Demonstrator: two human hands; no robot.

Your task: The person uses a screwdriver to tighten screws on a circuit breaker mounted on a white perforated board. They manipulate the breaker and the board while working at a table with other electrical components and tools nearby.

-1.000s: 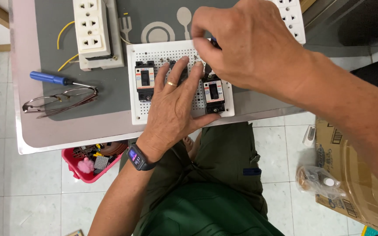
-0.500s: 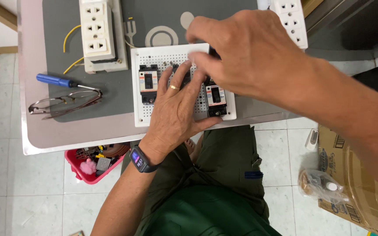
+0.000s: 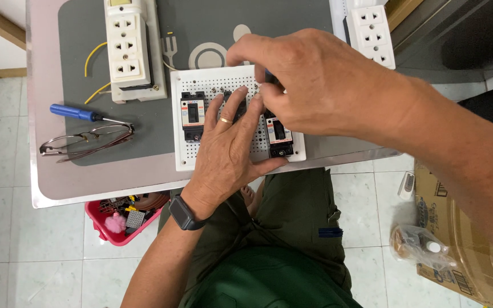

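Observation:
A white perforated board (image 3: 185, 153) lies on the grey mat and carries black circuit breakers: one at the left (image 3: 192, 116), one at the right (image 3: 278, 136). My left hand (image 3: 226, 154) lies flat on the board with its fingers spread. Its fingers straddle a third black part (image 3: 229, 98) in the middle, mostly hidden. My right hand (image 3: 320, 85) hovers over the board's upper right. Its thumb and fingers pinch a small dark tool handle (image 3: 269, 76), whose tip is hidden.
A white socket strip (image 3: 128, 48) with yellow wires stands at the back left, and another socket strip (image 3: 372, 31) at the back right. A blue screwdriver (image 3: 78, 113) and glasses (image 3: 87, 140) lie to the left. Below the table are a red bin (image 3: 122, 219) and a cardboard box (image 3: 463, 239).
The whole view has slid slightly downward. My right hand has settled a little lower over the board. My left hand keeps its place.

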